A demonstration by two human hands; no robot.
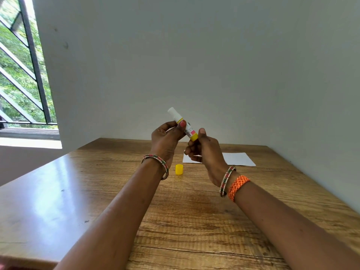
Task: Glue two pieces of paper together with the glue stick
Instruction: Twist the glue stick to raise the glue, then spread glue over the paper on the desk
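Already uncapped, the glue stick [184, 124] sits pinched between left hand [165, 141] and right hand [204, 151]; cap [179, 169] at 6 o'clock; paper [239, 159] unglued at 4.

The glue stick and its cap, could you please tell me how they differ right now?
The glue stick is held tilted in the air by both hands, left hand on its body and right hand at its base; the cap stands alone on the table. The glue stick is long, with a white glue tip; the cap is short and all yellow. Both have yellow plastic.

Wooden table [97, 191] bears yellow cap [179, 169], white paper [238, 158].
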